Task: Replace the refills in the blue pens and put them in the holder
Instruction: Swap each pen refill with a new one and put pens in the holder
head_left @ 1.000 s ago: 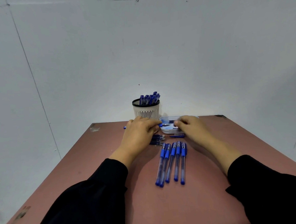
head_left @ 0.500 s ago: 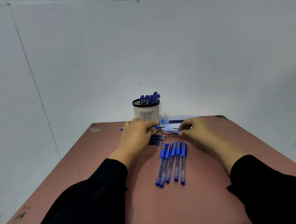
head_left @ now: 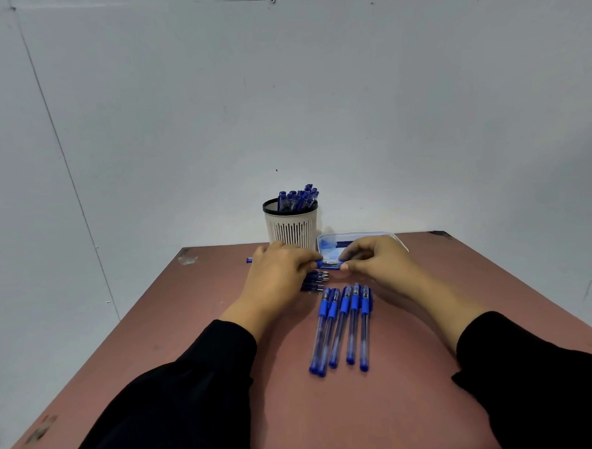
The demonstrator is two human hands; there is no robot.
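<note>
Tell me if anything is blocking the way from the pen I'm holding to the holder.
Nothing visible blocks it. Both the left hand and the right hand hold the pen just in front of the holder, whose open top is partly filled with pens. The plastic box sits to its right, off that path.

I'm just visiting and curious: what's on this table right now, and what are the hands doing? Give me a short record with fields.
Surface: reddish-brown table against a pale wall
Holder: slotted white cup at the far edge, blue pens standing in it
Tray: clear plastic tray right of the holder
Row of pens: five blue pens lying side by side
Left hand: grips a blue pen
Right hand: pinches the same pen's other end
Small pile: dark blue parts by the left hand, too small to identify
</note>
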